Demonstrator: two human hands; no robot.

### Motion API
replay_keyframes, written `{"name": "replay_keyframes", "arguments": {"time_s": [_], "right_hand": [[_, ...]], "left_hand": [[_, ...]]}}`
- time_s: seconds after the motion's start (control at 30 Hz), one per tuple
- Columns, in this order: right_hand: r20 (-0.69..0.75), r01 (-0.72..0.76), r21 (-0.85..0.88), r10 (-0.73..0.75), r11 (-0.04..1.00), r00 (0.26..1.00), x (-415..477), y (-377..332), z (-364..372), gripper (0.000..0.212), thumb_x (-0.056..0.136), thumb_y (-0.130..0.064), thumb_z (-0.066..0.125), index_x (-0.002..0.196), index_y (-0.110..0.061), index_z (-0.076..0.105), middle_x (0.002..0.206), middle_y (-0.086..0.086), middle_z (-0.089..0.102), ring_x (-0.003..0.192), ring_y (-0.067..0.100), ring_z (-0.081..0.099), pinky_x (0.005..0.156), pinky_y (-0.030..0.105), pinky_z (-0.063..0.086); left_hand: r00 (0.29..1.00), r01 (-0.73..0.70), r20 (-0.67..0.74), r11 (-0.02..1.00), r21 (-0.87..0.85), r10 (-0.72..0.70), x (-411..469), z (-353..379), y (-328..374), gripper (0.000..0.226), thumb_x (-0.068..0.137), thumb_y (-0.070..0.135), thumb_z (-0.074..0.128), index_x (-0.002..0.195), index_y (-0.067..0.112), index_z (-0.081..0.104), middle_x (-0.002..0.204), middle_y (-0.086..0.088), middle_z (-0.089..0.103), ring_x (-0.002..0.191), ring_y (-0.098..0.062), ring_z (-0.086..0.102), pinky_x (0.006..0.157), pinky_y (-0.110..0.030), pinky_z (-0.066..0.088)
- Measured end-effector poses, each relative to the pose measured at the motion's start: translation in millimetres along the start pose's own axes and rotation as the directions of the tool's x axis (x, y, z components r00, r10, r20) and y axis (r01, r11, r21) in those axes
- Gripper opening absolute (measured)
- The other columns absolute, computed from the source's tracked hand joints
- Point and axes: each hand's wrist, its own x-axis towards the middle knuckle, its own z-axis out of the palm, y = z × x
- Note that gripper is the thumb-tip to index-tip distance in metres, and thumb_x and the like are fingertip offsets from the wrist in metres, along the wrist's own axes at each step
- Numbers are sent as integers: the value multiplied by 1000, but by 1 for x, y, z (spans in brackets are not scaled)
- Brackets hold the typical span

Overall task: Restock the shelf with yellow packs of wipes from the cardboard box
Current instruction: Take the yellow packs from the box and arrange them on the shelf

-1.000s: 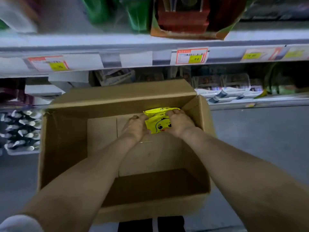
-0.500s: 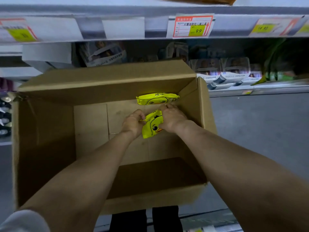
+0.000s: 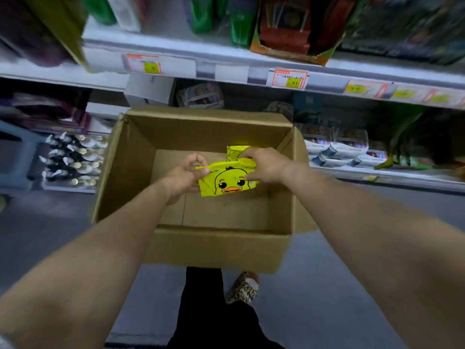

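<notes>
Both hands, left (image 3: 185, 176) and right (image 3: 266, 165), pinch one yellow pack (image 3: 227, 178) by its ends, inside the box (image 3: 216, 245); another pack (image 3: 235, 151) lies just behind it.

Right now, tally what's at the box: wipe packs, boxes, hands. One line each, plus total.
Yellow packs of wipes: 2, the duck-face pack held in both hands and a second pack behind it in the box
Cardboard box: 1
Hands: 2, left hand and right hand
Total: 5
</notes>
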Motion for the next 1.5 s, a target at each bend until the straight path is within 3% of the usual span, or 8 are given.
{"name": "replay_keyframes", "arguments": {"time_s": [0.33,0.47,0.8,0.97,1.1,1.17,1.37,1.5], "right_hand": [[-341,268,363,-141,892,930,-78,-21,-44,31,75,-17,83,94,-27,61,93,-8,67,97,22,66,82,41,56],[-345,266,375,-132,888,929,-92,-21,-57,21,69,-40,83,81,-31,68,83,-11,71,80,13,66,77,39,55],[-318,244,662,-30,709,948,-117,-15,-70,12,81,-15,81,78,-8,72,86,14,74,76,16,64,79,34,56],[-251,189,592,-43,783,967,-101,-7,-69,23,82,-16,79,95,-13,61,83,5,69,76,16,62,74,40,53],[-42,94,363,-84,927,996,-86,-6,-70,70,63,-56,86,124,-36,59,107,-7,69,96,10,66,92,35,54],[36,84,230,-95,969,995,-79,-9,-70,57,67,-55,84,118,-35,65,108,-10,70,100,10,65,94,32,52],[-232,-19,60,33,998,972,-57,20,-79,34,72,-49,82,95,-25,74,86,1,72,87,25,67,76,36,54],[-439,-131,78,152,988,886,-53,58,-96,28,74,-50,80,83,-26,69,75,0,66,82,29,65,68,37,50]], "left_hand": [[977,-169,-140,984,-54,160,-84,7,40,11,93,17,64,93,27,59,80,8,68,69,-9,64,64,-31,57],[976,-187,-131,980,-72,176,-99,5,59,10,92,17,65,85,21,59,77,4,67,67,-8,62,63,-29,55],[994,-102,40,993,-54,104,-99,-4,90,17,92,19,62,76,19,56,77,3,70,70,-12,65,70,-27,54],[995,-94,32,994,60,93,-80,1,98,16,92,18,63,76,18,58,73,6,70,67,-6,65,61,-20,53],[994,-89,80,982,167,77,-59,7,102,13,89,15,67,78,17,61,78,4,69,69,-5,64,61,-19,51],[992,-87,104,979,184,69,-47,11,105,10,89,16,67,81,17,62,80,4,70,69,-4,65,61,-18,51],[997,-79,8,996,46,78,1,5,103,19,91,11,67,109,17,62,103,-7,72,93,-18,70,84,-31,58],[993,-56,-81,934,353,90,45,4,83,38,81,24,79,114,22,60,106,-1,71,100,-15,66,94,-34,50]]}}
